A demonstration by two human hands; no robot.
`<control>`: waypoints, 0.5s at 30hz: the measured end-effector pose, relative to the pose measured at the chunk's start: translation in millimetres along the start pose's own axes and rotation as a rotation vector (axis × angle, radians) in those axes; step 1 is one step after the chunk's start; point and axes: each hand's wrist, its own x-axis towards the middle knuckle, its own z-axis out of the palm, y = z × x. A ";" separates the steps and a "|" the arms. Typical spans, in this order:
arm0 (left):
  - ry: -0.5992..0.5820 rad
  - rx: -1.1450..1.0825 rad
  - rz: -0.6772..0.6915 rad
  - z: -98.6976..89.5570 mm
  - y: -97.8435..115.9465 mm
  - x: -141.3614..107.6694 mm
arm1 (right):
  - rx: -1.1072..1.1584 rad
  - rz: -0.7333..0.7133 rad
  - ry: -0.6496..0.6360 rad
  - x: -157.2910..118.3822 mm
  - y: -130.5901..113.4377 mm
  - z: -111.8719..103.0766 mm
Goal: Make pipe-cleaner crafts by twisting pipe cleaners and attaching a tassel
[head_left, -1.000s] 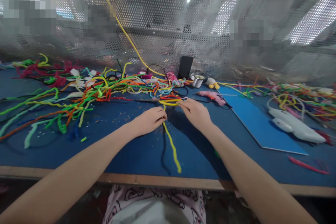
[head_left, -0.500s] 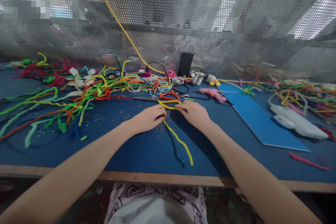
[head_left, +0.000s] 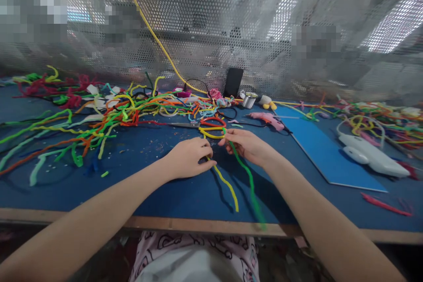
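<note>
My left hand rests on the table with its fingers curled round a yellow pipe cleaner, whose lower end runs out toward the front edge. The pinched fingers of my right hand hold a green pipe cleaner. It hangs down past the yellow one, its lower end blurred, and a short green tip shows above the fingers. Just beyond both hands lies a pair of scissors with red and yellow handles, blades pointing left.
A tangled heap of coloured pipe cleaners covers the left and back. Rightward are a pink glue gun, a blue board, a white device and another heap. A dark phone leans near a metal tin.
A green pipe cleaner now hangs from my right hand, its lower part swinging. My left hand has shifted slightly toward me, its thumb further from the fingers.
</note>
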 end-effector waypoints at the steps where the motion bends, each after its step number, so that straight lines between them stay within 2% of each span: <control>1: 0.004 -0.012 -0.014 0.8 0.0 -0.1 | 0.015 0.003 0.023 0.1 1.1 3.3; 6: 0.000 -0.093 -0.051 0.7 -2.4 0.7 | -0.055 -0.111 0.121 -0.2 7.3 13.7; 11: -0.007 -0.155 -0.070 -1.4 -3.0 1.3 | -0.071 -0.100 0.182 -0.6 8.6 14.2; 15: 0.045 -0.024 -0.162 0.5 -2.9 -0.6 | -0.096 -0.119 0.153 2.7 11.1 10.7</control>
